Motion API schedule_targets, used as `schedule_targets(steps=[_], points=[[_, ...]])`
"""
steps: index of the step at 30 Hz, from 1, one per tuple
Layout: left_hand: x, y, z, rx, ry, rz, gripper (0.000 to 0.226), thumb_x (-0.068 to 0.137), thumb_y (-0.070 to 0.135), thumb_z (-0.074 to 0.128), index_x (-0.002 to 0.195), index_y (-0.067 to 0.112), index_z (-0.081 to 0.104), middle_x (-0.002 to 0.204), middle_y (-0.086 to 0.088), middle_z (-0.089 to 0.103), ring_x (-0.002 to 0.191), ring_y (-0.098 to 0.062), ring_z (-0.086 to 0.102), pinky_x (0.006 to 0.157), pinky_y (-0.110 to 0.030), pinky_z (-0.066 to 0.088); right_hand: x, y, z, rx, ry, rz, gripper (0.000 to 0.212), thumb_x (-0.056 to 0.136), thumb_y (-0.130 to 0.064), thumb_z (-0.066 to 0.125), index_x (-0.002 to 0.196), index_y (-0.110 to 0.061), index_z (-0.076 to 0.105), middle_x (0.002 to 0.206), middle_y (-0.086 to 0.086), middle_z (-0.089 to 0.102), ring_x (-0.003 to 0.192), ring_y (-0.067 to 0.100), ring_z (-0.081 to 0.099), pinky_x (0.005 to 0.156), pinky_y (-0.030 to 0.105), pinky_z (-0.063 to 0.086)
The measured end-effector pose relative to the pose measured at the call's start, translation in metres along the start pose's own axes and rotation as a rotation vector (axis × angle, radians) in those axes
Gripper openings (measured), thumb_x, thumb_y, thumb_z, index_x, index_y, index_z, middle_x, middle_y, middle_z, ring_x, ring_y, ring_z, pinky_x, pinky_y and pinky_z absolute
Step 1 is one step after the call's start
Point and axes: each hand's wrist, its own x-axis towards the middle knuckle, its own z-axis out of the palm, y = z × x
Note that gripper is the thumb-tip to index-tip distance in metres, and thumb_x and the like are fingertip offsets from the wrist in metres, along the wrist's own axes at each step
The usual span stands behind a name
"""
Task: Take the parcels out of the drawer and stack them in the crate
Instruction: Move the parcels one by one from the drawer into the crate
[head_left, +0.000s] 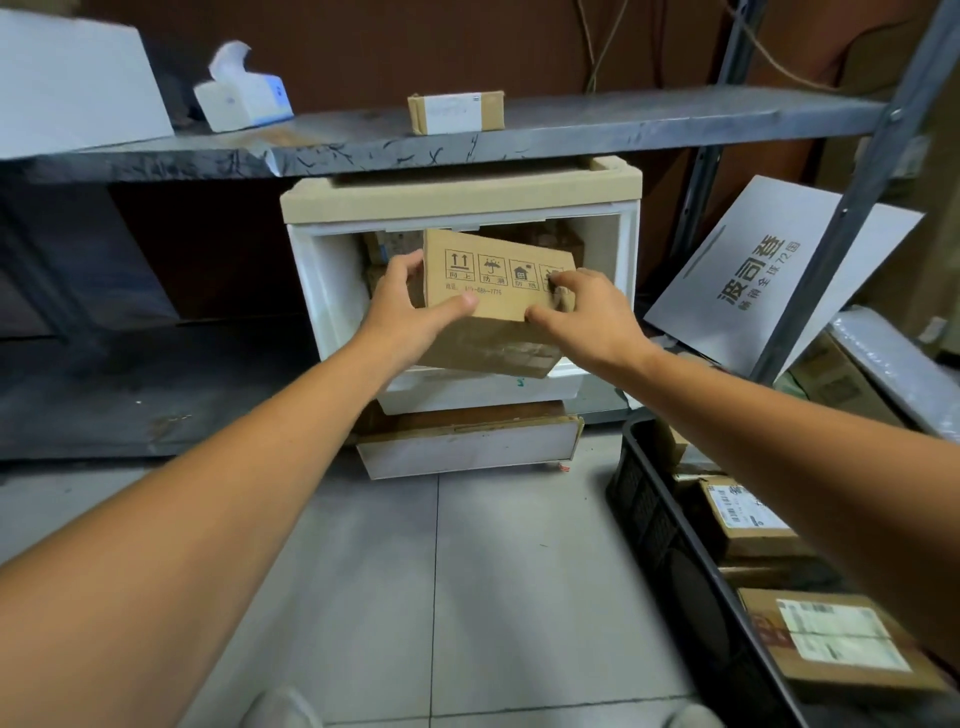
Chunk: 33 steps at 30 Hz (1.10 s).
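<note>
Straight ahead at twelve o'clock stands the grey metal shelving rack, its upper shelf crossing your whole view. Under that shelf sits the white plastic drawer cabinet with the tan top, its upper white drawer pulled out towards you. Down at four o'clock, on the tiled floor, is the black plastic slatted crate, with two labelled brown cardboard parcels lying flat inside. At two o'clock a grey board with dark printed characters leans against the rack's upright.

You've got the brown cardboard parcel with the printed handling symbols, tilted, above the open drawer and in front of the cabinet's opening. Your left hand clamps its nine o'clock edge, thumb across the printed face. Your right hand grips the three o'clock corner, thumb at the lower edge. More brown parcels show behind, inside the opening.

Up on the shelf: a white tissue pack at eleven o'clock, a small labelled cardboard box at twelve.
</note>
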Motion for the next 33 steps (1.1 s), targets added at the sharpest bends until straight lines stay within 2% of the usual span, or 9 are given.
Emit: schedule_targets(steps=[4, 7, 10, 14, 17, 22, 26, 29, 33], points=[[-0.021, 0.012, -0.011, 0.001, -0.074, 0.050, 0.101, 0.077, 0.040, 0.084, 0.154, 0.030, 0.019, 0.152, 0.007, 0.038, 0.134, -0.009, 0.035, 0.110, -0.028, 0.030, -0.019, -0.010, -0.009, 0.024, -0.058, -0.020, 0.050, 0.096, -0.038, 0.058, 0.137, -0.010, 0.056, 0.140, 0.005, 0.046, 0.123, 0.014, 0.045, 0.095, 0.023, 0.043], [-0.023, 0.021, -0.019, 0.063, -0.104, 0.061, 0.118, 0.066, 0.050, 0.088, 0.155, 0.038, 0.012, 0.154, 0.003, 0.031, 0.137, -0.016, 0.037, 0.116, -0.039, 0.034, -0.027, -0.014, -0.014, 0.054, -0.116, -0.029, 0.066, 0.094, -0.046, 0.062, 0.146, -0.009, 0.044, 0.143, 0.002, 0.036, 0.118, 0.009, 0.039, 0.096, 0.020, 0.040], [-0.025, 0.030, -0.026, 0.104, -0.122, 0.052, 0.108, 0.075, 0.039, 0.086, 0.155, 0.041, 0.013, 0.150, -0.004, 0.025, 0.128, -0.016, 0.036, 0.115, -0.038, 0.035, -0.027, -0.012, -0.014, 0.067, -0.122, -0.017, 0.081, 0.084, -0.052, 0.072, 0.149, -0.016, 0.042, 0.140, 0.001, 0.038, 0.122, 0.018, 0.046, 0.102, 0.033, 0.051], [-0.024, 0.030, -0.031, 0.088, -0.114, 0.043, 0.101, 0.080, 0.044, 0.081, 0.156, 0.043, 0.015, 0.152, -0.003, 0.024, 0.129, -0.017, 0.036, 0.108, -0.034, 0.038, -0.027, -0.007, -0.014, 0.018, -0.067, -0.075, 0.101, 0.072, -0.056, 0.081, 0.154, -0.025, 0.031, 0.149, 0.003, 0.034, 0.131, 0.024, 0.040, 0.110, 0.048, 0.044], [-0.023, 0.028, -0.032, 0.016, -0.143, 0.014, 0.100, 0.080, 0.053, 0.076, 0.156, 0.045, 0.012, 0.158, 0.001, 0.025, 0.135, -0.022, 0.038, 0.100, -0.033, 0.042, -0.032, -0.003, -0.015, -0.018, -0.026, -0.166, 0.111, 0.067, -0.056, 0.086, 0.155, -0.030, 0.023, 0.159, -0.002, 0.016, 0.141, 0.026, 0.028, 0.116, 0.049, 0.036], [-0.025, 0.031, -0.031, -0.070, -0.141, -0.093, 0.108, 0.067, 0.074, 0.068, 0.157, 0.042, 0.017, 0.151, 0.002, 0.043, 0.126, -0.020, 0.053, 0.106, -0.041, 0.045, -0.039, 0.002, -0.023, -0.114, -0.045, -0.261, 0.137, 0.059, -0.060, 0.089, 0.159, -0.037, -0.001, 0.165, -0.003, -0.007, 0.152, 0.030, 0.008, 0.119, 0.044, 0.021], [-0.030, 0.034, -0.033, -0.102, -0.184, -0.198, 0.102, 0.069, 0.079, 0.068, 0.154, 0.043, 0.024, 0.144, 0.005, 0.048, 0.120, -0.018, 0.053, 0.099, -0.044, 0.043, -0.042, 0.003, -0.030, -0.354, -0.028, -0.352, 0.135, 0.061, -0.062, 0.084, 0.160, -0.029, -0.002, 0.159, 0.006, 0.013, 0.147, 0.029, 0.014, 0.120, 0.050, 0.028], [-0.035, 0.037, -0.037, -0.210, -0.204, -0.272, 0.071, 0.083, 0.079, 0.052, 0.142, 0.039, 0.046, 0.135, 0.001, 0.056, 0.124, -0.021, 0.051, 0.113, -0.054, 0.032, -0.045, -0.001, -0.032, -0.247, -0.040, -0.295, 0.129, 0.063, -0.056, 0.085, 0.159, -0.024, 0.006, 0.148, 0.004, 0.024, 0.136, 0.021, 0.024, 0.113, 0.031, 0.029], [-0.029, 0.028, -0.049, -0.410, -0.153, -0.332, 0.078, 0.086, 0.078, 0.046, 0.151, 0.036, 0.040, 0.129, -0.005, 0.062, 0.126, -0.025, 0.054, 0.117, -0.057, 0.028, -0.041, 0.000, -0.036, -0.008, -0.067, -0.053, 0.114, 0.064, -0.063, 0.082, 0.154, -0.029, 0.020, 0.133, 0.001, 0.039, 0.121, 0.017, 0.042, 0.099, 0.031, 0.041]])
